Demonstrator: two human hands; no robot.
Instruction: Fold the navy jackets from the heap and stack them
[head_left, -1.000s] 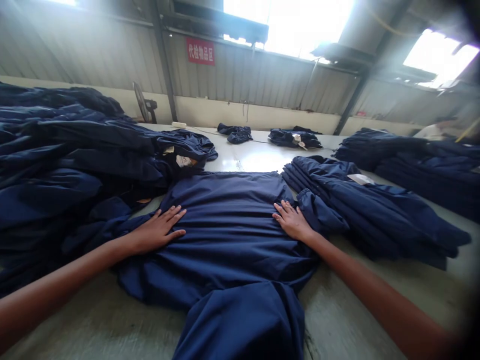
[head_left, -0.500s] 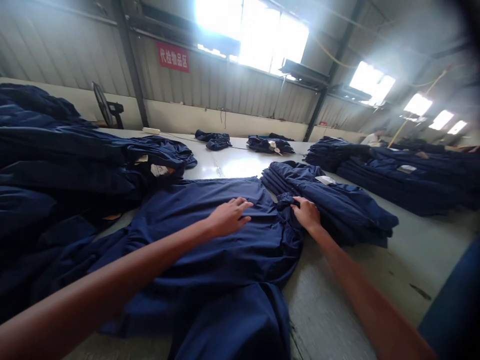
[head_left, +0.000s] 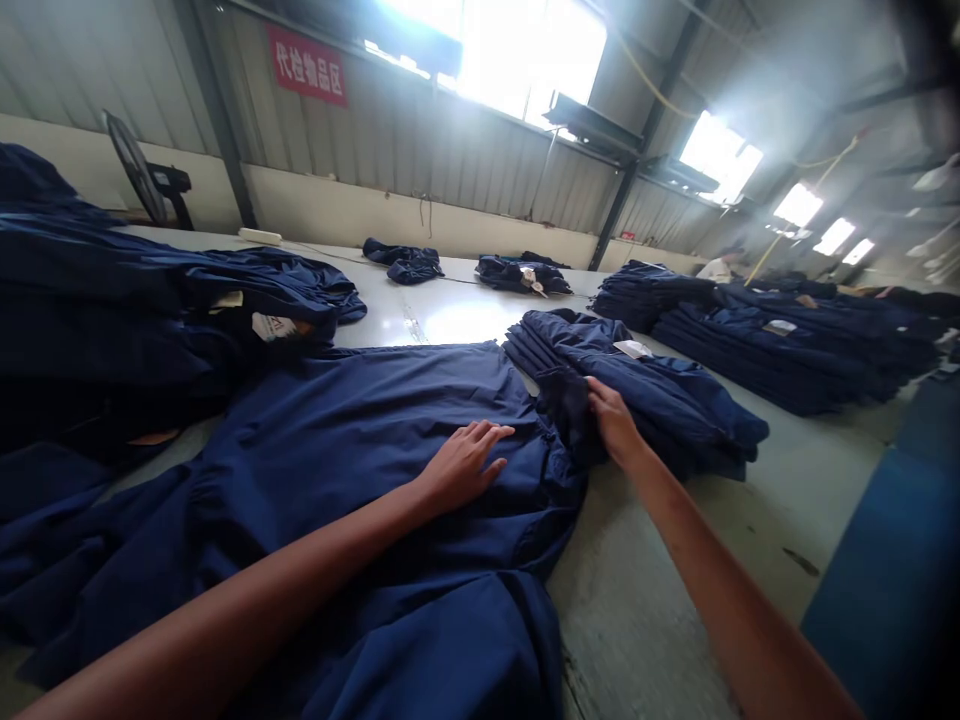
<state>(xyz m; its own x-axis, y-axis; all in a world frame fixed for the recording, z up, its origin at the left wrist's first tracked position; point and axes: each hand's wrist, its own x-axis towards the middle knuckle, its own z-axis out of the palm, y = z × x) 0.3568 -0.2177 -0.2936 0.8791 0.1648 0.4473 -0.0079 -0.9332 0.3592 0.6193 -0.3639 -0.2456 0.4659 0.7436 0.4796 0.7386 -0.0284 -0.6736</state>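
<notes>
One hand (head_left: pixel 463 466) flat; other hand (head_left: pixel 615 424) perhaps gripping garment (head_left: pixel 360 430).

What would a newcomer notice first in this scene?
The big navy garment spread across the table, with the left hand flat on it and the right hand at its bunched edge beside a folded navy stack. Higher up, a red sign hangs on the corrugated wall beside bright windows.

We're catching fierce glare from the big window (head_left: pixel 525 55), and it's blooming white across the metal wall (head_left: pixel 420 150). Now we're seeing light bouncing off the table (head_left: pixel 465 322) in a bright patch, the dark clothes (head_left: pixel 97 300) are sinking into shadow, and the edges are bending and darkening.
</notes>
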